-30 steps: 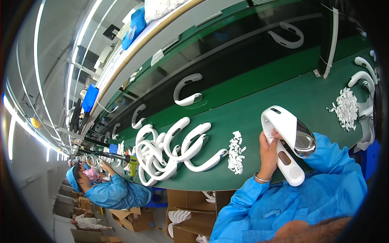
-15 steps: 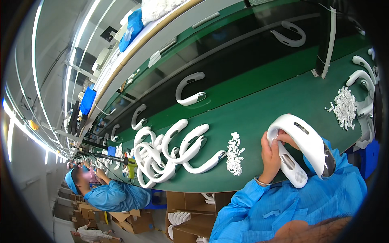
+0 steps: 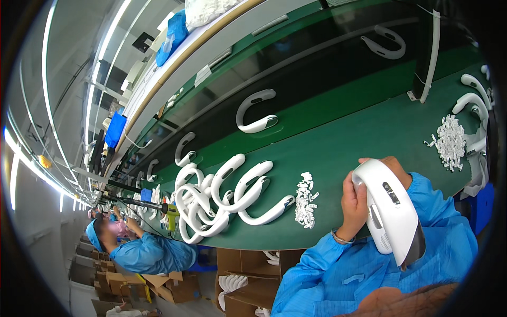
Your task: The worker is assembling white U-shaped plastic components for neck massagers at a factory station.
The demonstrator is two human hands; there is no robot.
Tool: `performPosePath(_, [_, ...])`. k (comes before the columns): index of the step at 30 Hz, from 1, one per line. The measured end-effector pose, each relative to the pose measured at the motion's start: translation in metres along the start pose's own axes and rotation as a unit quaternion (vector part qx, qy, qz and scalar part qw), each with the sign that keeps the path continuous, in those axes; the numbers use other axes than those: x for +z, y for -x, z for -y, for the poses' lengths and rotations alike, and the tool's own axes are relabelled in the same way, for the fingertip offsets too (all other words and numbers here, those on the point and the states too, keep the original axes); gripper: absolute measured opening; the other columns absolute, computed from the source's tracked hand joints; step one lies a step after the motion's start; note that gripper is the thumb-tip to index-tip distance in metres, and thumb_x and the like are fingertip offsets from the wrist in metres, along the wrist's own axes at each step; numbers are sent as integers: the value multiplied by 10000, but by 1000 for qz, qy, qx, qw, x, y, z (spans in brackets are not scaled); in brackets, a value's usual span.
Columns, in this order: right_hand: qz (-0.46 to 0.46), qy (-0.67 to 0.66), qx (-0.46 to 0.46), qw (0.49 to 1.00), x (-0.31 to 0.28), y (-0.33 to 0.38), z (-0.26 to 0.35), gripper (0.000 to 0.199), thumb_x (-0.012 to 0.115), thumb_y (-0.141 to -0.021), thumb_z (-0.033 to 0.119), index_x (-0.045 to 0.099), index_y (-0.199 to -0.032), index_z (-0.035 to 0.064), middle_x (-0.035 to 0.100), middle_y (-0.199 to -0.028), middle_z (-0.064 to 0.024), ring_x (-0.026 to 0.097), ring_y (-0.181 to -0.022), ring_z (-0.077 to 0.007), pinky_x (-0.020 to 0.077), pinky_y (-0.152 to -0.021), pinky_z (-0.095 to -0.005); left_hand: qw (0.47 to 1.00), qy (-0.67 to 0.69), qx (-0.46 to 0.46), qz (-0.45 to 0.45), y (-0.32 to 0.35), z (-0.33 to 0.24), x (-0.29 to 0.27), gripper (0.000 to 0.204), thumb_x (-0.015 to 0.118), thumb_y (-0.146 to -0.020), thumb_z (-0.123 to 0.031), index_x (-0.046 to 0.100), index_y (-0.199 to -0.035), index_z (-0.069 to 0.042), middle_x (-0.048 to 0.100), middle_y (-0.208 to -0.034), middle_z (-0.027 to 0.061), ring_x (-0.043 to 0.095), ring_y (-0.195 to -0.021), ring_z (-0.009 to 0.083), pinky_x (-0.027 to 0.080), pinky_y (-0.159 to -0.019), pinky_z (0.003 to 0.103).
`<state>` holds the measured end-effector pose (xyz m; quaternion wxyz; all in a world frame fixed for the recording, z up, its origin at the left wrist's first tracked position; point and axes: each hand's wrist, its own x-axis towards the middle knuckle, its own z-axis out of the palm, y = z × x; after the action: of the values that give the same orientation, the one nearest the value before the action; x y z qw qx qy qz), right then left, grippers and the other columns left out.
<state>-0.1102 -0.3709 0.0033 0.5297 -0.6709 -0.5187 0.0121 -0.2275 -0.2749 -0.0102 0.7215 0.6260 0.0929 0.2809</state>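
The white curved housing (image 3: 392, 211) is held above the near edge of the green worktop (image 3: 369, 137), in front of the person's blue-sleeved chest. The left hand (image 3: 354, 203) is clamped on the housing's left side, fingers wrapped over its upper end. The right hand (image 3: 393, 164) shows only as fingertips at the top of the housing, closed on it from behind; most of that hand is hidden.

Handling, as a judgement: the housing looks like rigid moulded plastic, hollow and light, with a smooth glossy skin that may slip. It carries a dark insert at its lower tip and small dark openings on its face. Take hold along the broad sides of the arm, clear of the dark tip and the openings.

Surroundings:
- A pile of small white clips (image 3: 305, 199) lies on the worktop just left of the left hand.
- A second pile of small white parts (image 3: 450, 140) lies to the right, well apart from the first.
- A tangle of white curved housings (image 3: 222, 198) lies further left, overlapping one another.
- Single housings ride the dark conveyor belt (image 3: 317, 79) beyond the worktop.
- More housings stand at the right edge (image 3: 475, 105).
- A co-worker in blue (image 3: 142, 251) sits at the left, further along the line.

Nothing stands between the hands and the worktop.
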Motion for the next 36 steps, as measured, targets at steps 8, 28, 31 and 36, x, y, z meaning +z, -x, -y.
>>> performPosePath(8, [-94, -377, 366, 846, 19, -6, -46, 292, 551, -908, 187, 544, -1123, -10, 622, -932, -54, 594, -795, -90, 502, -670, -253, 984, 40, -176, 10, -72, 32, 5, 244, 442, -947, -111, 496, -1158, -2, 590, -1007, 81, 572, -895, 126, 475, -761, 255])
performPosePath(28, [-165, 63, 426, 887, -171, -102, -205, 269, 598, -846, 212, 600, -865, -56, 603, -625, -121, 618, -539, -196, 498, -520, -321, 659, -725, -194, -55, -428, 89, -246, 470, 595, -802, -301, 479, -1156, -14, 616, -1065, 231, 600, -1013, 373, 498, -826, 457])
performPosePath(31, [28, 91, 377, 921, -217, -68, -118, 210, 646, -799, 164, 596, -888, -19, 616, -705, -112, 621, -622, -205, 491, -526, -323, 671, -723, -136, -89, -414, 92, -245, 380, 576, -784, -160, 543, -1099, 50, 635, -952, 277, 621, -954, 387, 482, -823, 462])
performPosePath(36, [143, 324, 325, 877, -208, 45, -61, 271, 754, -650, 151, 611, -830, 8, 628, -731, -151, 618, -730, -320, 481, -656, -411, 805, -554, -204, -68, -428, 123, -253, 262, 552, -774, -48, 575, -983, 108, 640, -888, 266, 662, -718, 402, 534, -461, 440])
